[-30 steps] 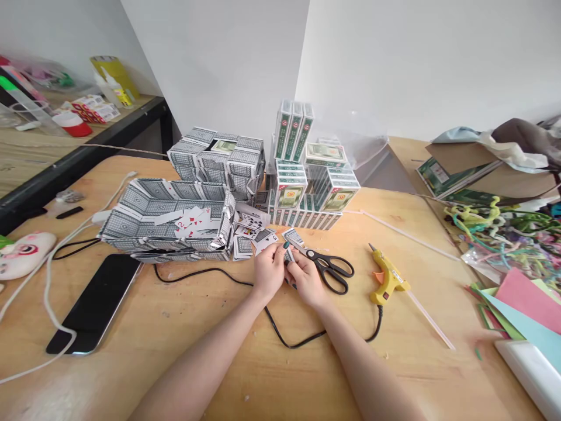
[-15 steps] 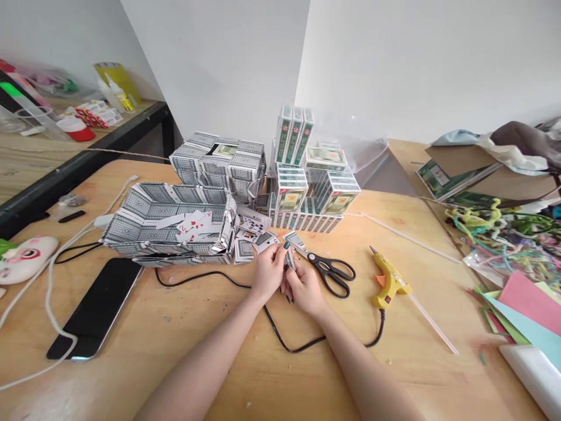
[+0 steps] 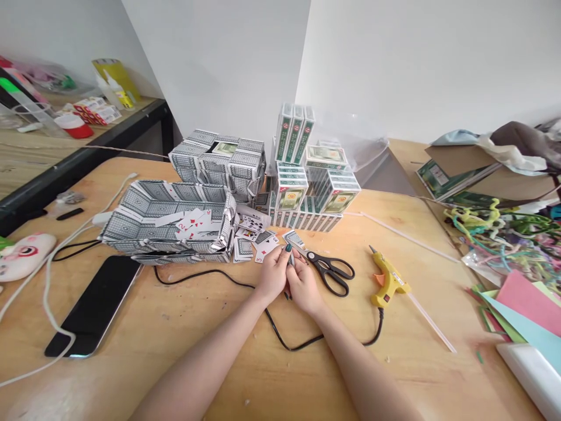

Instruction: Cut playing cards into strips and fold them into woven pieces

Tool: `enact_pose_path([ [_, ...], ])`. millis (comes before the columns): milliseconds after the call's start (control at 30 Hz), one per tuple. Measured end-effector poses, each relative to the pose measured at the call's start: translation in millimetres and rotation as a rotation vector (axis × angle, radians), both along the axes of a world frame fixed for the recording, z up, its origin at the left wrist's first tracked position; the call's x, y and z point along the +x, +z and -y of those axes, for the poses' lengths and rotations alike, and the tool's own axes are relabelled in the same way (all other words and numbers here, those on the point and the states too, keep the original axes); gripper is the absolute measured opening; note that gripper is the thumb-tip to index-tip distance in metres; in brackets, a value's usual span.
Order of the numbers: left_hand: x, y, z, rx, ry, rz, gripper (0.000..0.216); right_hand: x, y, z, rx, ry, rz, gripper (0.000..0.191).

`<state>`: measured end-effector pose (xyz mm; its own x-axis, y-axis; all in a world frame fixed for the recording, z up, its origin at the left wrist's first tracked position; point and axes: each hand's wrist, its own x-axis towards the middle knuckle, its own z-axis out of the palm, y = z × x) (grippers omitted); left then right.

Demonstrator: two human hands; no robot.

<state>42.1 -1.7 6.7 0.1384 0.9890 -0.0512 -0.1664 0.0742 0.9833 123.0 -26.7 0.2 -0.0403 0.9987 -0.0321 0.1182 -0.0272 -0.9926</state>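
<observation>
My left hand (image 3: pixel 274 272) and my right hand (image 3: pixel 303 285) meet over the middle of the table, fingers closed together around a playing card (image 3: pixel 291 257). Only a thin strip of that card shows between the thumbs. Just beyond them lie loose playing cards (image 3: pixel 265 248), some face up. Black-handled scissors (image 3: pixel 331 272) rest right of my right hand, blades pointing toward the cards. To the left stands an open box made of folded cards (image 3: pixel 166 213), with loose cards inside. Behind it sits a second card-built box (image 3: pixel 219 161).
Card packs (image 3: pixel 293 196) are stacked at the back. A yellow glue gun (image 3: pixel 388 280) lies at right, its black cord (image 3: pixel 280 336) running under my forearms. A phone (image 3: pixel 94 307) and white cable (image 3: pixel 48 292) are at left. Coloured paper (image 3: pixel 526 304) lies at the right edge.
My hands have drawn closer together, and the card between them is now mostly covered by the fingers. More of the loose face-up card beyond my left hand shows.
</observation>
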Motion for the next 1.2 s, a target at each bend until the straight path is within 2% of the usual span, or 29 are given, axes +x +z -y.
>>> enact_pose_path([
  [333, -5, 9.7, 2, 0.042, 0.136, -0.219, 0.026, -4, 3.4, 2, -0.084, 0.119, -0.106, 0.027],
  [600, -6, 6.0, -1, -0.139, 0.079, -0.048, 0.029, -3, 11.0, 3, -0.101, 0.181, -0.061, 0.026],
  [767, -8, 6.2, -4, -0.241, 0.033, 0.081, 0.032, 0, 12.1, 3, -0.142, 0.298, -0.111, 0.026],
  [1033, -9, 6.0, -6, -0.208, -0.005, 0.151, 0.035, 8, 10.2, 0, -0.220, 0.347, -0.359, 0.018],
  [1200, -11, 9.7, -6, -0.180, -0.043, 0.179, 0.036, 12, 10.7, -2, -0.299, 0.367, -0.537, 0.035],
])
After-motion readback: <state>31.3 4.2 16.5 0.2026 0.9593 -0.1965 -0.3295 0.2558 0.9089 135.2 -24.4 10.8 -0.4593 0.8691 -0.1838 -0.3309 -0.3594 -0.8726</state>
